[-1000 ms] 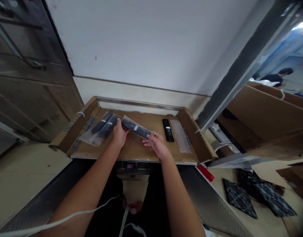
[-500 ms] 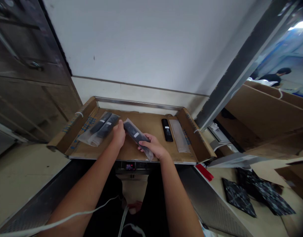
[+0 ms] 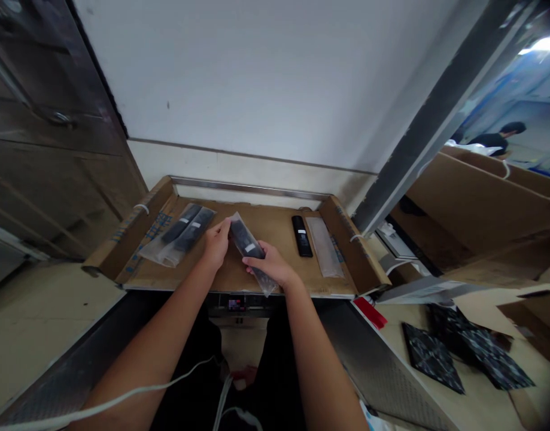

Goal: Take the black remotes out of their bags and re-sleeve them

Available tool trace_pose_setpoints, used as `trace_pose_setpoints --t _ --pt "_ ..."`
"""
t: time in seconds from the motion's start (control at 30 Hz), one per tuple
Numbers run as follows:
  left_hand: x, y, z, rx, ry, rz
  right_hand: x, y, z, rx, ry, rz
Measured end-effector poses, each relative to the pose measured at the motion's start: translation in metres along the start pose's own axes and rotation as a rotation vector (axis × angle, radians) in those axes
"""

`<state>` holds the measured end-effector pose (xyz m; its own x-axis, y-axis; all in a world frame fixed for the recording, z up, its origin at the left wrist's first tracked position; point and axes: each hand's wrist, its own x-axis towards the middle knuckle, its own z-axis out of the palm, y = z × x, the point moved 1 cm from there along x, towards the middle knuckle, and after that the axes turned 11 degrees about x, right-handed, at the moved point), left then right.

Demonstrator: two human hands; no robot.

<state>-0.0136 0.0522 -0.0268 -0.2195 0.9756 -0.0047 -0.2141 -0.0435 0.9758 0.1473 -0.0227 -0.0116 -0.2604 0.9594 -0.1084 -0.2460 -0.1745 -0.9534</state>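
Note:
A black remote control in a frosted plastic sleeve (image 3: 244,236) slants over the cardboard-lined tray (image 3: 275,218), a white label on its face. My right hand (image 3: 271,263) is wrapped round its lower half, thumb on top. At the upper end, the closed fingers of my left hand (image 3: 217,242) pinch the edge of the sleeve. Left of my hands lie two sleeved remotes (image 3: 185,230), side by side. A bare black remote (image 3: 302,236) lies to the right, and beside it a flat, pale sleeve (image 3: 325,246).
Raised cardboard walls (image 3: 353,245) bound the tray at both sides, with a white wall behind. A large cardboard box (image 3: 481,215) stands at the right. Dark patterned pieces (image 3: 431,356) lie on the floor there. A white cable (image 3: 135,392) crosses my left forearm. Another person is far right.
The sleeved remote has turned a little more upright and its lower end has shifted left. My left fingers have moved onto its upper end, and my right hand has moved slightly left.

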Motion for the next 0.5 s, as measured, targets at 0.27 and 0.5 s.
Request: trace_pose_setpoints --t 0.27,0.5 --pt "-0.003 0.06 0.025 0.231 -0.123 0.427 0.004 0.003 0.005 -0.097 0.109 -0.102" --pt "-0.004 0.117 0.067 0.243 -0.311 0.52 0.008 0.011 -0.002 -0.245 0.384 -0.357"
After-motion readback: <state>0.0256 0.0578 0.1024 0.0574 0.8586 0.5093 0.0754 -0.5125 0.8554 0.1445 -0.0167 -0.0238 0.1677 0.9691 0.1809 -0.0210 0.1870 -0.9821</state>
